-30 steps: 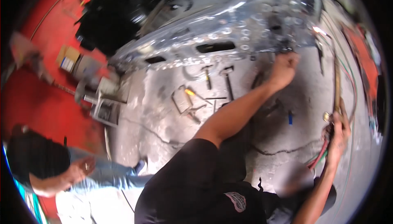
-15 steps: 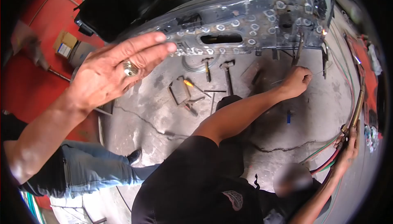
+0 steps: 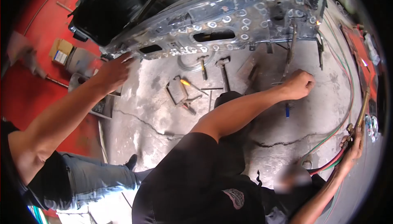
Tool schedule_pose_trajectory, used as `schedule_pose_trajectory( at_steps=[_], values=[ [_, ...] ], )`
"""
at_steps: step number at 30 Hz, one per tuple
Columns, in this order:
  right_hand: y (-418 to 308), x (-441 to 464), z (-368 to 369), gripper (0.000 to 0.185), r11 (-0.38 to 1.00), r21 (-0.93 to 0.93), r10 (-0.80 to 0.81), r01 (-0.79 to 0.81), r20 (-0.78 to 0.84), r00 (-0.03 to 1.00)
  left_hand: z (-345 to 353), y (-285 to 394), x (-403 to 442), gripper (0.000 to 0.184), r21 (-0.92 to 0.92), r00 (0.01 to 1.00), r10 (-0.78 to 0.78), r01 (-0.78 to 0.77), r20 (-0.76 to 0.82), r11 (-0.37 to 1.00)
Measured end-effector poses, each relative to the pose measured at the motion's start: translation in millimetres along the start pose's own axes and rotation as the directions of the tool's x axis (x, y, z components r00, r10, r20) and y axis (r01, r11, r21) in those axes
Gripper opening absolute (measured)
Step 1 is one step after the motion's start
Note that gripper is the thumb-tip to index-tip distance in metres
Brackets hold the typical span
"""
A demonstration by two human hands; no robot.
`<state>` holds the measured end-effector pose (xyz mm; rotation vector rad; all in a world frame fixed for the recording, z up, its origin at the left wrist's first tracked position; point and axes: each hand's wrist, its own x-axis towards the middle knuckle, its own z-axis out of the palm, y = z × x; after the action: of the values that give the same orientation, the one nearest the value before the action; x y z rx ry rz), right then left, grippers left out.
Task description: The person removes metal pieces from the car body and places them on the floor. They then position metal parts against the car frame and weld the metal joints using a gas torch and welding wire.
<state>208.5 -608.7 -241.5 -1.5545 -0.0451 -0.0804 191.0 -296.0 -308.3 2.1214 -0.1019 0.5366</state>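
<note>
On the right, my right hand point(image 3: 353, 149) is wrapped round a brass gas torch point(image 3: 362, 108) with red and green hoses attached. A small bright spot shows near the torch's far end. My left hand point(image 3: 300, 85) is closed in a fist below the panel, and a thin wire point(image 3: 278, 83) sticks out from it to the left. Above is a bare metal car panel point(image 3: 229, 19) with many ground round spots. Long-handled locking pliers point(image 3: 293, 39) seem to hang from its lower edge, near my left hand. A small orange glow point(image 3: 318, 22) shows at the panel's right corner.
A co-worker's hand point(image 3: 114, 73) reaches to the panel's left end. On the concrete floor lie two hammers point(image 3: 224, 74), a yellow-handled screwdriver point(image 3: 187, 83), a coil of wire point(image 3: 184, 65) and a blue object point(image 3: 287, 110). Hoses point(image 3: 351, 80) run along the right.
The co-worker's hand has drawn back to the left, from in front of the panel to its left end. My left fist sits slightly lower. The view has shifted a little.
</note>
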Motion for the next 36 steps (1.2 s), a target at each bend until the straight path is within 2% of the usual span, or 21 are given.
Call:
schedule_pose_trajectory(
  at_steps=[7,13,22,31,36],
  values=[
    [9.2,9.2,-9.2,0.063,1.0,0.008,0.017,-0.017,0.014,1.0,-6.5,12.6,-2.5,0.016,0.114,0.98,-0.075,0.054,0.184,0.992],
    [18.2,16.9,-15.7,0.062,0.999,0.026,0.035,-0.036,0.029,0.999,2.9,-3.2,-8.0,0.013,0.101,0.983,-0.035,0.017,0.178,0.995],
    [21.7,21.6,-18.0,0.059,0.998,0.051,0.042,-0.045,0.041,0.998,-0.6,3.2,-10.5,0.017,0.181,0.958,-0.105,0.056,0.268,0.982],
    [21.6,23.9,-22.2,0.058,0.998,0.052,0.037,-0.038,0.023,0.999,18.8,-19.7,-10.7,0.016,0.173,0.961,-0.002,-0.048,0.278,0.984],
    [16.1,18.2,-21.2,0.059,0.999,0.028,0.046,-0.046,-0.003,0.999,20.3,-20.4,-15.6,0.016,0.188,0.934,-0.057,-0.011,0.352,0.982]
  ],
)
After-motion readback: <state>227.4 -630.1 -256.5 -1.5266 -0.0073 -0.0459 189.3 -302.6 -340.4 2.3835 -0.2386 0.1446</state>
